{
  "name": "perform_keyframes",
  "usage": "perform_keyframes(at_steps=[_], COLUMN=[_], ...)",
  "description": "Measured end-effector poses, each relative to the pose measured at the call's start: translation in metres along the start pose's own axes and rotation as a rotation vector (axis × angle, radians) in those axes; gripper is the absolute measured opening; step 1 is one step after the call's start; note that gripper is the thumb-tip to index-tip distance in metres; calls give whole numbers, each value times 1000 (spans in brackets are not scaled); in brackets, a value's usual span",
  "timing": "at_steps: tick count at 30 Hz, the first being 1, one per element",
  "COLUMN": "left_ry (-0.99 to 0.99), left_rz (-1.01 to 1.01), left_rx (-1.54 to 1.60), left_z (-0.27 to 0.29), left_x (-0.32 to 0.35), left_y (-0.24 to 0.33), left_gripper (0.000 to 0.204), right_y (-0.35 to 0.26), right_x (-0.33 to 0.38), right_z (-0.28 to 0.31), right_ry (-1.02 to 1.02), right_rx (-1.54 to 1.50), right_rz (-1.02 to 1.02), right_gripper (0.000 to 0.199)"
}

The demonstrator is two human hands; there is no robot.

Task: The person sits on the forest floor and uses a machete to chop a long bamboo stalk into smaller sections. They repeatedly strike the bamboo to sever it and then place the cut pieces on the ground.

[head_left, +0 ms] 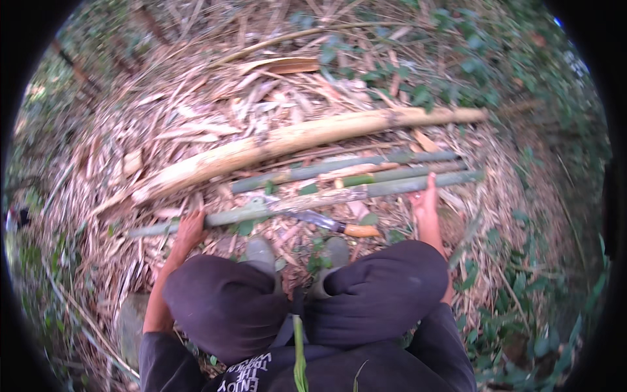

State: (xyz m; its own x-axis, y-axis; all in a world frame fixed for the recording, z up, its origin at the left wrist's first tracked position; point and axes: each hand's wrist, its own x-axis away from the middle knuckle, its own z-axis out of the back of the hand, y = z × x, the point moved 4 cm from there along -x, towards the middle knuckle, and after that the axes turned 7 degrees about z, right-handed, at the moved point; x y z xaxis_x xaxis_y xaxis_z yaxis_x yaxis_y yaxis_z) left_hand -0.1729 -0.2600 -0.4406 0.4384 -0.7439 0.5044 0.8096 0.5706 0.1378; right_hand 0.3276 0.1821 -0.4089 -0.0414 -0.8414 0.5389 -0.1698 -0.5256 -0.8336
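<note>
Pale chips and dry husks [281,98] covered the ground, and a thick yellowish pole [320,133] lay slantwise across them. Nearer, a long green bamboo pole [392,187] stretched between both hands, with two shorter green lengths [313,172] just beyond it. A knife [336,224] with a wooden handle rested close on its near side. The left hand [191,227] had its fingers curled around the long pole's left part; the right hand [424,202] gripped toward the other end, its fingers partly hidden.
</note>
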Motion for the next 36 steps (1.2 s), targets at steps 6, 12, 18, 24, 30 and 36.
perform_keyframes(at_steps=[6,12,18,24,30,36], left_ry=[-554,-202,-104,-25,50,139], left_rz=[-125,-112,-91,-92,-102,-123], left_rx=[10,29,-173,25,144,130], left_z=[50,62,67,56,23,8], left_x=[1,-1,-31,-65,-87,-92], left_y=[79,87,100,115,116,115], left_gripper=[52,41,38,41,45,50], right_y=[20,39,45,58,57,34], right_x=[-30,-54,-100,-138,-146,-126], right_z=[65,58,27,18,7,-15], right_ry=[257,228,156,141,230,266], right_rx=[-97,-141,-144,30,500,1162], right_rz=[-55,-100,-97,-11,-21,262], right_gripper=[55,45,43,40,50,61])
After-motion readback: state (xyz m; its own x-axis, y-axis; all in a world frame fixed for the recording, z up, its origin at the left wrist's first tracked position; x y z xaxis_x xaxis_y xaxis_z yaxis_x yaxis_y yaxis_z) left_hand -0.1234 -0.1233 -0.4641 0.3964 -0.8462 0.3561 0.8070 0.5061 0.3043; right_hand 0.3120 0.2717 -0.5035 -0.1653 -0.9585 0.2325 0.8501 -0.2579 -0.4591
